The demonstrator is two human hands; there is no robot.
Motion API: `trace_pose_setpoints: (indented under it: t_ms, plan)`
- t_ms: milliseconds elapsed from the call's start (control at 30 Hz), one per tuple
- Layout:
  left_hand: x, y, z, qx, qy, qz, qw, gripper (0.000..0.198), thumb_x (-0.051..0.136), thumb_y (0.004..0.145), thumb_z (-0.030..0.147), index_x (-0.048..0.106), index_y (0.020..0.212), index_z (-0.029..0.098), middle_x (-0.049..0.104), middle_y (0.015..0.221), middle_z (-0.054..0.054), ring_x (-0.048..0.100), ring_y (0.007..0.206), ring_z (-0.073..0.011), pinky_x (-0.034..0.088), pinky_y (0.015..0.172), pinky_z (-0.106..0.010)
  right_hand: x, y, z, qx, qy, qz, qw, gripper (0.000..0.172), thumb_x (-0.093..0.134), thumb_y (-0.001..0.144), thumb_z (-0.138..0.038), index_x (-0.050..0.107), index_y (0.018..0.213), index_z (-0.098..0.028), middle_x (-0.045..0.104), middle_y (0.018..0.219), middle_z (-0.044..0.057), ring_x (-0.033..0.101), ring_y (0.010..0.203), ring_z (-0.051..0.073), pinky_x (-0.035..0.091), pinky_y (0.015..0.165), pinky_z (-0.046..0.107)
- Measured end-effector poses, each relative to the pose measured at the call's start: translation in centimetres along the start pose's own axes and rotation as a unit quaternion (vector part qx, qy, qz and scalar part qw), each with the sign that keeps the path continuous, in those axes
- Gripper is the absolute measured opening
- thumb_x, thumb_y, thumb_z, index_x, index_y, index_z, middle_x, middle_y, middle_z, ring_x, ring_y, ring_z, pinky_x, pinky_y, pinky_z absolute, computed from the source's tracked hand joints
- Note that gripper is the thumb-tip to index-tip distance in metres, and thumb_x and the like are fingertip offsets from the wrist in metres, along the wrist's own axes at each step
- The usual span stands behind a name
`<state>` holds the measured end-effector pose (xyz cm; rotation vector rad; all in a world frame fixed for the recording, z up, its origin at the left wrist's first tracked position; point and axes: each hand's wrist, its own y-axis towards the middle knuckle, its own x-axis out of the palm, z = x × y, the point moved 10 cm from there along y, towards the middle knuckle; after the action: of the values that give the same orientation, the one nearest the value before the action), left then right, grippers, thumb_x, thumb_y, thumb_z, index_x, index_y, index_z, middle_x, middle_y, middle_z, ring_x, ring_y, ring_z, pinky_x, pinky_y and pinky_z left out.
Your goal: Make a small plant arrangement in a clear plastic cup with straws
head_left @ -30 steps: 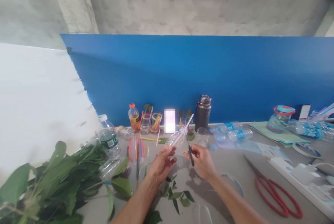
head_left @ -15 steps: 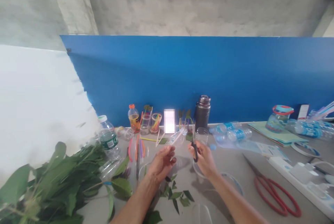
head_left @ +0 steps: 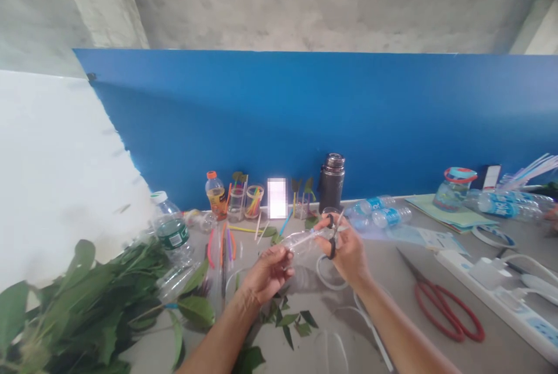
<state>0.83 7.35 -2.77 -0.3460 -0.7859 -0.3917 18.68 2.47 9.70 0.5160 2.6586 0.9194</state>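
Note:
My left hand point(head_left: 265, 274) grips a clear plastic bottle point(head_left: 303, 240) lying almost level, its far end pointing toward my right hand. My right hand point(head_left: 347, 252) has its fingers through the black loops of small scissors point(head_left: 332, 234). The scissors are at the bottle's far end, but I cannot tell whether the blades touch it, as the clear plastic and my fingers obscure them. Thin clear plastic strips point(head_left: 330, 276) curl on the grey table point(head_left: 375, 316) below my right hand. Cut green leaves point(head_left: 285, 322) lie below my left hand.
Red-handled shears point(head_left: 444, 310) and a white power strip point(head_left: 492, 287) lie at right. Leafy branches point(head_left: 74, 298) and a green-labelled water bottle point(head_left: 171, 232) are at left. A dark steel flask point(head_left: 331, 182) and cups of coloured straws point(head_left: 254, 201) stand against the blue wall point(head_left: 279, 124).
My right hand has risen to the bottle's far end, with the scissors now on its fingers. The whole scene has shifted slightly left and up as my head moved.

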Motion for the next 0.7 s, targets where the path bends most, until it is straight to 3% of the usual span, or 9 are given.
trace_pose_setpoints:
  t_ms: [100, 267, 500, 633, 700]
  plan:
    - [-0.1, 0.0, -0.1, -0.003, 0.01, 0.002, 1.0, 0.034, 0.096, 0.057, 0.027, 0.068, 0.072, 0.015, 0.065, 0.074, -0.002, 0.058, 0.066, -0.0103, 0.044, 0.056, -0.021, -0.3, 0.1, -0.6, -0.024, -0.006, 0.011, 1.0, 0.009, 0.069, 0.075, -0.026, 0.067, 0.083, -0.021, 0.067, 0.105, 0.008, 0.064, 0.103, 0.025, 0.048, 0.096, 0.044]
    - [-0.1, 0.1, -0.2, -0.005, 0.015, -0.003, 1.0, 0.035, 0.096, 0.056, 0.028, 0.069, 0.072, 0.015, 0.065, 0.075, -0.002, 0.058, 0.066, -0.0103, 0.044, 0.056, -0.021, -0.1, 0.3, -1.0, -0.034, -0.016, -0.004, 0.999, 0.009, 0.068, 0.077, -0.026, 0.067, 0.083, -0.021, 0.068, 0.101, 0.008, 0.064, 0.103, 0.025, 0.048, 0.095, 0.042]
    - [0.0, 0.1, -0.5, -0.014, 0.008, -0.011, 1.0, 0.031, 0.094, 0.06, 0.024, 0.068, 0.074, 0.013, 0.066, 0.073, -0.002, 0.059, 0.064, -0.0099, 0.044, 0.056, -0.022, -0.2, 0.2, 0.7, 0.033, 0.046, 0.002, 0.998, 0.013, 0.071, 0.076, -0.031, 0.066, 0.082, -0.02, 0.072, 0.096, 0.008, 0.068, 0.094, 0.024, 0.053, 0.088, 0.04]
    - [-0.9, 0.3, 1.4, 0.022, -0.045, 0.036, 0.998, 0.021, 0.087, 0.07, 0.015, 0.068, 0.077, 0.015, 0.069, 0.075, -0.001, 0.064, 0.066, -0.0107, 0.045, 0.054, -0.021, -0.5, 0.6, 2.7, 0.077, 0.07, 0.0, 0.995, 0.028, 0.072, 0.078, -0.039, 0.07, 0.098, -0.02, 0.075, 0.102, 0.01, 0.068, 0.091, 0.024, 0.054, 0.082, 0.037]
    - [-2.0, 0.2, 3.3, 0.056, -0.082, 0.081, 0.992, 0.015, 0.081, 0.076, 0.012, 0.067, 0.08, 0.015, 0.07, 0.077, -0.001, 0.065, 0.066, -0.0109, 0.047, 0.055, -0.022, -0.1, 0.7, 3.0, 0.072, 0.017, -0.028, 0.997, 0.033, 0.072, 0.077, -0.042, 0.071, 0.101, -0.02, 0.076, 0.099, 0.009, 0.068, 0.08, 0.021, 0.053, 0.072, 0.032]
